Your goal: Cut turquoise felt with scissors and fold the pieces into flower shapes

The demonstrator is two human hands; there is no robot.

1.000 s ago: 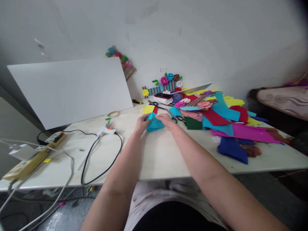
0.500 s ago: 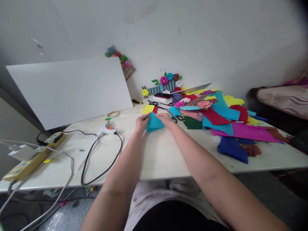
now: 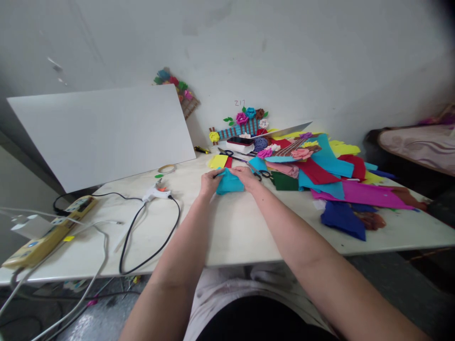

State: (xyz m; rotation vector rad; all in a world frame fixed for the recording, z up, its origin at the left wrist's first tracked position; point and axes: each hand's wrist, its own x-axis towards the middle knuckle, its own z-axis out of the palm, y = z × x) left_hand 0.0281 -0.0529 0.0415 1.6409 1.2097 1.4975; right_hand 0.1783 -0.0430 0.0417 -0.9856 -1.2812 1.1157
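Near the middle of the white table [image 3: 241,232], held in front: turquoise sheet [image 3: 230,184], pinched along the upper edge by the fingers of left hand [image 3: 209,182] and right hand [image 3: 245,177]. Could tear or stretch, probably, if pulled apart too strongly. Close beside the right hand, black-handled scissors [image 3: 262,174]; could catch the sheet if swept sideways. Farther left, glue gun [image 3: 153,192] with looped black cord [image 3: 180,211]; could be dragged by the left forearm [image 3: 183,251].

A scuffed grey wall [image 3: 320,61], marked with small red characters [image 3: 240,103], stood in dull light behind the long off-white table [image 3: 241,237], with shiny grey floor [image 3: 106,324] below and pale patterned fabric [image 3: 415,147] off to my right.
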